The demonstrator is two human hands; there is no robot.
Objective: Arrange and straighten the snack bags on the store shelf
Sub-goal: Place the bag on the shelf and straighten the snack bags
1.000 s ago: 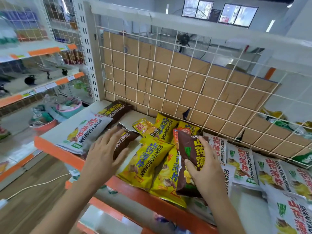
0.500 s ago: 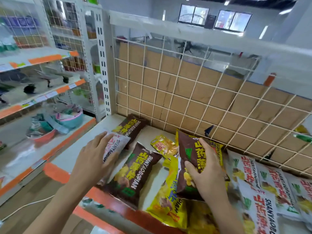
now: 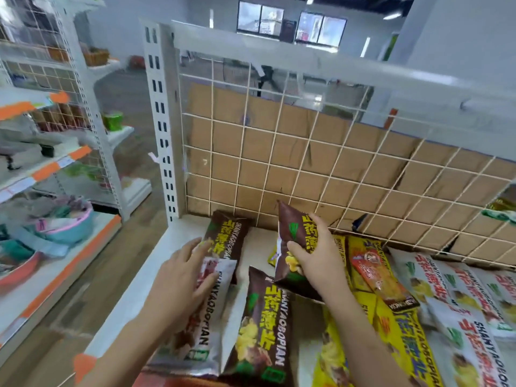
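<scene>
Held brown bag [image 3: 291, 227]: lifted clear of the shelf [image 3: 152, 275] near its left end, long axis near upright, top corner tilted back toward the wire grid [image 3: 307, 163]. Right hand [image 3: 317, 258] grips its lower half, thumb on the front face and fingers curled round the far edge. Left hand [image 3: 181, 277]: fingers straight and spread, palm down over the white bag [image 3: 212, 331], contact blurred. That bag lies flat, long axis front-to-back, parallel to the flat brown bag [image 3: 265, 331] just beside it.
</scene>
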